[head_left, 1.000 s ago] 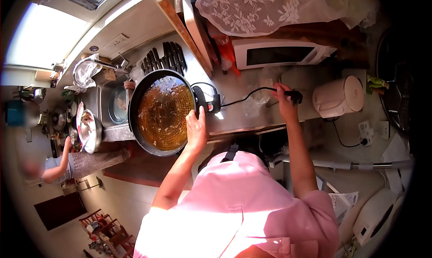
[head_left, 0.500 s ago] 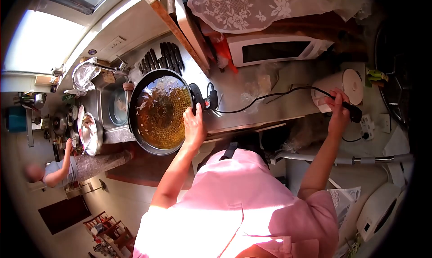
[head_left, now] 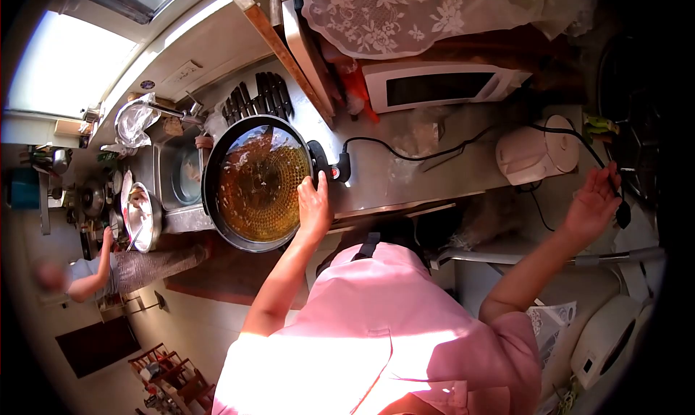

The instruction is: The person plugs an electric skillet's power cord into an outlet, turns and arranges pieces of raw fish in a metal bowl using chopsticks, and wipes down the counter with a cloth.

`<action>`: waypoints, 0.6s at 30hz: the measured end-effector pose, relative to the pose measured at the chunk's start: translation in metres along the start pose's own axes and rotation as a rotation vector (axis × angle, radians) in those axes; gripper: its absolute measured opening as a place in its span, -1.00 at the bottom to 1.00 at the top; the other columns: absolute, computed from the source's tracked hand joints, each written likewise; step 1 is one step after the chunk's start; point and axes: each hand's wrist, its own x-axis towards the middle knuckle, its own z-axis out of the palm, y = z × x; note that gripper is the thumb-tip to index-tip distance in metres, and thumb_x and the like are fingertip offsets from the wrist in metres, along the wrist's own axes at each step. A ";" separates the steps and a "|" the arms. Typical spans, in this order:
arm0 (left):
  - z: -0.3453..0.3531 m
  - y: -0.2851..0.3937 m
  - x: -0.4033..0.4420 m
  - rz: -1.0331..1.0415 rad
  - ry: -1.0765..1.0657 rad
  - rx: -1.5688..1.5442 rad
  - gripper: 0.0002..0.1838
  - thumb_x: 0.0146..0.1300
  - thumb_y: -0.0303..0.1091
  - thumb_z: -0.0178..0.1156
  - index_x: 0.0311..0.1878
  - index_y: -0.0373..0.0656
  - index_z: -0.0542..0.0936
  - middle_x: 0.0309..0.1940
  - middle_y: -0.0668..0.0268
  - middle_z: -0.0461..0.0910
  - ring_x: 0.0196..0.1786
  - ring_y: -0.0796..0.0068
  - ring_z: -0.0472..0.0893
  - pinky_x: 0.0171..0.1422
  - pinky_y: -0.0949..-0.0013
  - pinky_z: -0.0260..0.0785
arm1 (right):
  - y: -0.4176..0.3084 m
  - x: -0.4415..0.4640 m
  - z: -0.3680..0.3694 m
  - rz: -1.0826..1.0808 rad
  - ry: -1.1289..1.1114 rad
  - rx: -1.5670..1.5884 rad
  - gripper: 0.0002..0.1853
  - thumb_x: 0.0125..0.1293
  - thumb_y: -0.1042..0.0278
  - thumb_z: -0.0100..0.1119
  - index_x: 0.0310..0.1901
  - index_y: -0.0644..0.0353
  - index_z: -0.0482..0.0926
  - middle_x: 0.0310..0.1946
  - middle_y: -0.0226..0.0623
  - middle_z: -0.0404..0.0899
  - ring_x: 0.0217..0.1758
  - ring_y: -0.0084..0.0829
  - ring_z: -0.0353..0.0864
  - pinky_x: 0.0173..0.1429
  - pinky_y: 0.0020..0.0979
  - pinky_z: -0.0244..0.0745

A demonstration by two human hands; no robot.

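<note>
A round black electric frying pan with yellowish liquid in it sits near the sink at the counter's front edge. My left hand is closed on its short side handle. Beside that handle a black connector with a red button is plugged into the pan. From it a black power cord runs right along the counter and over the kettle-like white appliance. Far right, my right hand has the cord's end at its fingers. The black plug hangs just beyond them.
A white microwave stands behind the counter under a lace cloth. Several black-handled knives lie behind the pan. Left are the sink, a metal bowl and another person. A metal bar crosses at right.
My right hand has moved right and down with the cord's end, and its fingers have straightened somewhat. The cord now passes over the white appliance. My left hand stays on the pan handle.
</note>
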 end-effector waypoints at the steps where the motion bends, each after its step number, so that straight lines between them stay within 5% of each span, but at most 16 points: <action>1: 0.002 0.000 0.000 0.001 0.003 -0.004 -0.29 -0.16 -0.70 0.02 0.21 -0.33 0.18 -0.01 -0.18 0.16 -0.04 -0.09 0.27 0.06 0.12 0.23 | -0.009 0.000 0.003 -0.013 -0.006 0.006 -0.56 0.34 0.18 -0.13 0.10 0.36 0.25 0.17 0.00 0.21 0.17 -0.22 0.31 0.35 -0.16 0.06; 5: 0.010 0.000 0.002 0.000 0.018 0.009 -0.29 -0.15 -0.70 0.01 0.21 -0.33 0.18 -0.01 -0.17 0.17 -0.04 -0.07 0.27 0.07 0.13 0.23 | -0.041 0.003 0.023 0.074 -0.222 0.191 -0.63 0.26 0.23 0.03 -0.04 0.34 0.32 -0.06 -0.18 0.34 -0.04 -0.32 0.40 0.27 -0.23 0.17; 6: 0.011 0.000 0.003 0.002 0.019 0.014 -0.30 -0.15 -0.70 0.01 0.21 -0.33 0.18 -0.01 -0.17 0.18 -0.04 -0.06 0.27 0.08 0.13 0.23 | -0.051 0.002 0.023 0.044 -0.080 0.159 -0.65 0.22 0.24 0.10 -0.11 0.33 0.33 -0.23 -0.27 0.32 -0.15 -0.36 0.39 0.20 -0.26 0.23; 9: 0.014 0.002 0.005 -0.007 0.016 0.019 -0.31 -0.13 -0.69 0.00 0.21 -0.32 0.17 -0.01 -0.15 0.18 -0.03 -0.06 0.27 0.09 0.13 0.22 | -0.077 0.004 0.003 0.147 -0.165 0.107 -0.60 0.20 0.22 0.11 -0.06 0.33 0.31 -0.22 -0.27 0.34 -0.11 -0.35 0.39 0.16 -0.26 0.25; 18: 0.019 0.005 0.013 -0.030 0.026 0.027 -0.33 -0.11 -0.68 0.01 0.20 -0.34 0.17 0.01 -0.14 0.18 -0.02 -0.04 0.28 0.10 0.16 0.23 | -0.111 -0.014 -0.069 0.208 0.108 -0.209 -0.46 0.28 0.07 -0.04 0.14 0.33 0.23 -0.01 -0.19 0.40 -0.17 -0.39 0.44 -0.04 -0.36 0.34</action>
